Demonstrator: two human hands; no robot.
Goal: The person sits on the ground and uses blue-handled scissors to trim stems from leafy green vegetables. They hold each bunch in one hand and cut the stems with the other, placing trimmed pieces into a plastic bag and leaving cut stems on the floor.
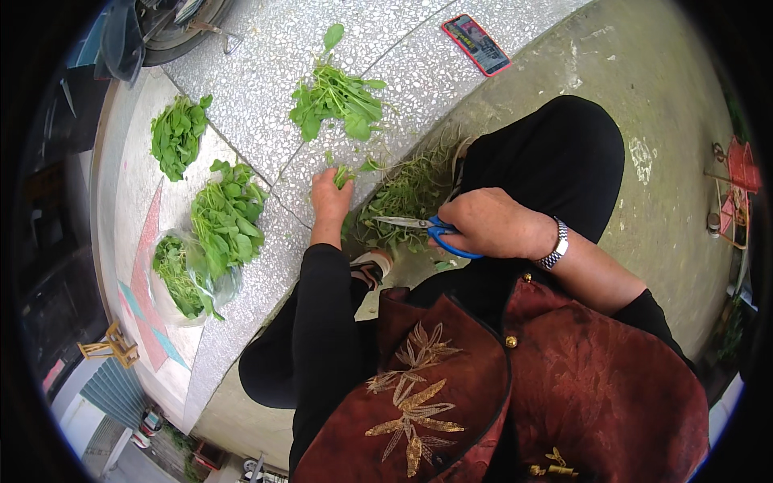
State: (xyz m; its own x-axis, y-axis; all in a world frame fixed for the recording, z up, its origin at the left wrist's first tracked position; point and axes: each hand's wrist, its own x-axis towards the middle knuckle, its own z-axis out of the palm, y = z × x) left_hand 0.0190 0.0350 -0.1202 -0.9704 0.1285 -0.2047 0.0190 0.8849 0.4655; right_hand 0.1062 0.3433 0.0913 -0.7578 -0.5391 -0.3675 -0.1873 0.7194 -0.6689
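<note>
My left hand rests low over the terrazzo slab, its fingers closed around a small sprig of leafy greens. In my right hand is a pair of scissors with blue handles, the blades pointing left and looking nearly closed. Below the blades, cut stems and leaves lie heaped on the concrete between my feet. Just beyond my left hand a loose pile of leafy greens lies on the slab. Some fingers of both hands are hidden.
Further left lie a bunch of greens, a larger bunch and a clear plastic bag holding more greens. A phone in a red case sits near the slab's edge. A wheel stands upper left, a small wooden stool lower left.
</note>
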